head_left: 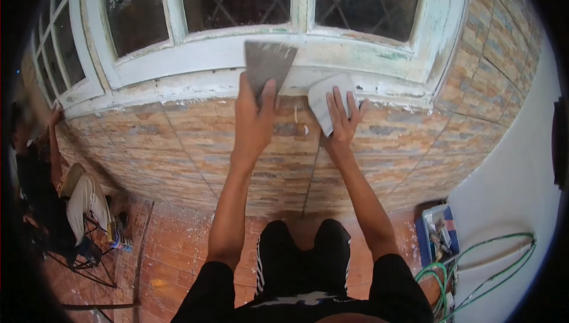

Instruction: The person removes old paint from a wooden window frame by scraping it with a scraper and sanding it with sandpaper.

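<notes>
My left hand (pixel 256 112) is closed round a flat grey scraper blade (pixel 269 65), whose wide edge points up against the lower rail of the white window frame (pixel 207 53). To its right, my right hand (pixel 345 115) holds a whitish sheet of sandpaper (pixel 326 99) just below the window sill, with its fingers over the sheet. Paint on the frame is worn and chipped, greenish in places. Below the sill is a stone-patterned tile wall (pixel 284 145).
A co-worker (pixel 44 192) sits on a folding chair at the far left, one hand at the frame. A blue bin (pixel 437 234) of items and a green hose (pixel 498 275) lie at the lower right. Paint flakes dot the red tiled floor (pixel 172 263).
</notes>
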Motion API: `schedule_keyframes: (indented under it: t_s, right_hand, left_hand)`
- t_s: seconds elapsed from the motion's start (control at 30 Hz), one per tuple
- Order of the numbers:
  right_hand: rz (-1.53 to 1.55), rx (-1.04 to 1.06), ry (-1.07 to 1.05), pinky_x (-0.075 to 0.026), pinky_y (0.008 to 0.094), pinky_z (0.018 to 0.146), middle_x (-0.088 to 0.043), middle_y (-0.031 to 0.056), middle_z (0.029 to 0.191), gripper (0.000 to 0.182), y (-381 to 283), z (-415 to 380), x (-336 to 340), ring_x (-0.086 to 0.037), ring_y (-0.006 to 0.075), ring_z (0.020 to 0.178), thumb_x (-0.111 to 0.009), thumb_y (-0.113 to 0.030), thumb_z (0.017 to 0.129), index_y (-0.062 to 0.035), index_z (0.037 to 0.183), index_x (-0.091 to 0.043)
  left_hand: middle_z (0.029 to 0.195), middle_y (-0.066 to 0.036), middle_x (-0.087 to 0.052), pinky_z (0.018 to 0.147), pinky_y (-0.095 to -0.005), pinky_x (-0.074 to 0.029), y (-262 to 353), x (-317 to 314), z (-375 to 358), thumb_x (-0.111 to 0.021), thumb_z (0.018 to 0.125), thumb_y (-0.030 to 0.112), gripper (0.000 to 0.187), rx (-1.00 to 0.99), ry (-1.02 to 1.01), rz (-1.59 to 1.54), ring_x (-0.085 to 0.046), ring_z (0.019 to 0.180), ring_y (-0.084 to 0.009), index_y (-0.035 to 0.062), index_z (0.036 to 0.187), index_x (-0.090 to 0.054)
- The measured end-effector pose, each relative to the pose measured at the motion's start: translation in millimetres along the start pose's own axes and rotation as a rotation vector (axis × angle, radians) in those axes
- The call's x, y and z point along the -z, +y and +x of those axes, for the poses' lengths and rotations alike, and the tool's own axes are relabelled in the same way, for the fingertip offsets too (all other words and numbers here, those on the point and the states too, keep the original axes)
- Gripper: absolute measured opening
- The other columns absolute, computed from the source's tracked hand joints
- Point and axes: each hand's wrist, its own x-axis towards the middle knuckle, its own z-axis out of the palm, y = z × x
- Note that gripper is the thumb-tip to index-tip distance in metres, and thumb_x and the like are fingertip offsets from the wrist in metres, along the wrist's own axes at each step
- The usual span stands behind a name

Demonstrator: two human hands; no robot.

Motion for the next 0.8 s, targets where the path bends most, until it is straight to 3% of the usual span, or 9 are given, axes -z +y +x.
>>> schedule_keyframes:
  t_s: [0.07, 0.1, 0.13, 0.23, 0.33, 0.43, 0.8]
  right_hand:
    - [-0.103, -0.010, 0.000, -0.013, 0.0663, 0.115, -0.056, 0.0059, 0.142, 0.049, 0.2, -4.7, -11.9, -0.038, 0.0340, 0.139, -0.063, -0.036, 0.094, -0.0073, 0.134, -0.060]
    - [-0.103, 0.004, 0.000, -0.013, 0.0664, 0.116, -0.056, 0.0068, 0.142, 0.051, 1.5, -5.9, -15.4, -0.036, 0.0342, 0.140, -0.065, -0.034, 0.092, -0.0064, 0.135, -0.058]
    - [-0.105, 0.018, -0.003, -0.012, 0.0665, 0.116, -0.056, 0.0076, 0.142, 0.053, 4.6, -7.7, -17.1, -0.034, 0.0343, 0.141, -0.067, -0.032, 0.090, -0.0055, 0.136, -0.057]
    - [-0.076, 0.033, 0.002, -0.011, 0.0675, 0.116, -0.055, 0.0078, 0.142, 0.058, 8.2, -12.5, -16.2, -0.032, 0.0345, 0.142, -0.070, -0.034, 0.088, -0.0049, 0.136, -0.056]
    - [-0.120, 0.034, -0.026, -0.010, 0.0679, 0.116, -0.056, 0.0068, 0.142, 0.061, 10.5, -14.4, -16.9, -0.033, 0.0340, 0.142, -0.070, -0.041, 0.087, -0.0057, 0.135, -0.057]
    - [-0.118, 0.012, -0.035, -0.010, 0.0676, 0.116, -0.056, 0.0054, 0.142, 0.062, 10.6, -15.2, -18.1, -0.033, 0.0332, 0.143, -0.069, -0.045, 0.088, -0.0069, 0.135, -0.057]
    - [-0.097, -0.009, -0.033, -0.009, 0.0671, 0.117, -0.055, 0.0031, 0.143, 0.066, 10.2, -17.0, -18.6, -0.033, 0.0323, 0.143, -0.072, -0.047, 0.084, -0.0093, 0.136, -0.056]
  left_hand:
    - [0.064, -0.020, -0.059, 0.049, -0.0422, -0.042, 24.9, -10.9, 25.2, -0.052, 0.101, 0.013, 0.025, -0.057, -0.059, 0.238, -0.061, 0.055, -0.0350, -0.0071, 0.114, -0.044]
    - [0.064, -0.023, -0.059, 0.050, -0.0453, -0.042, 32.8, -17.4, 36.7, -0.050, 0.101, 0.011, 0.025, -0.080, -0.089, 0.358, -0.061, 0.056, -0.0407, -0.0077, 0.114, -0.042]
    - [0.062, -0.016, -0.058, 0.049, -0.0354, -0.043, 36.0, -24.0, 44.0, -0.048, 0.103, 0.017, 0.026, -0.051, -0.070, 0.408, -0.059, 0.052, -0.0248, -0.0069, 0.113, -0.044]
    - [0.059, -0.027, -0.055, 0.046, -0.0462, -0.040, 44.3, -34.3, 44.9, -0.046, 0.102, 0.009, 0.020, -0.057, -0.062, 0.375, -0.062, 0.057, -0.0445, -0.0085, 0.109, -0.039]
    - [0.055, -0.024, -0.054, 0.041, -0.0420, -0.038, 41.3, -45.0, 41.0, -0.045, 0.103, 0.009, 0.022, -0.069, -0.016, 0.404, -0.062, 0.049, -0.0377, -0.0100, 0.113, -0.037]
    - [0.056, -0.016, -0.054, 0.043, -0.0368, -0.037, 42.0, -52.7, 34.8, -0.049, 0.102, 0.012, 0.026, -0.030, 0.029, 0.411, -0.056, 0.046, -0.0232, -0.0099, 0.115, -0.041]
    - [0.059, -0.017, -0.057, 0.044, -0.0346, -0.040, 18.6, -58.0, 28.2, -0.049, 0.103, 0.016, 0.030, -0.068, 0.086, 0.358, -0.059, 0.050, -0.0211, -0.0110, 0.113, -0.042]
